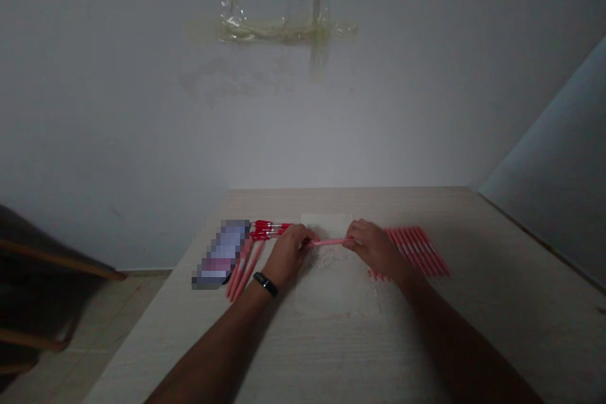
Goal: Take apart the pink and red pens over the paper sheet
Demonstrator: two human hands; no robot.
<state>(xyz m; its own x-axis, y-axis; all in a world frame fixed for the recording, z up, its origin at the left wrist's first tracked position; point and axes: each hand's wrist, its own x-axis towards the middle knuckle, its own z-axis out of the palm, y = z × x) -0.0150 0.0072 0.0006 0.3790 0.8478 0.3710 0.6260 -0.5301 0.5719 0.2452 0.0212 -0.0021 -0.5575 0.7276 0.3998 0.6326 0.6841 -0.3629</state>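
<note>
My left hand [288, 254] and my right hand [374, 247] both pinch a thin pink pen [326, 242], one at each end, above a white sheet of paper [334, 284]. A black wristband [266, 284] circles my left wrist. Just beyond my left hand lie several red pens [267, 229], with several pink pens [243, 271] angled below them. Next to my right hand, a fanned row of several pink pens [416, 252] lies on the tabletop. A pixelated, blurred flat packet [221, 254] lies left of the pens; its details are hidden.
The pale wood-grain table [473, 303] ends at a wall [303, 126] with yellowed tape [284, 30] stuck on it. Its left edge drops to a tiled floor [118, 328], beside a dark wooden chair [42, 265].
</note>
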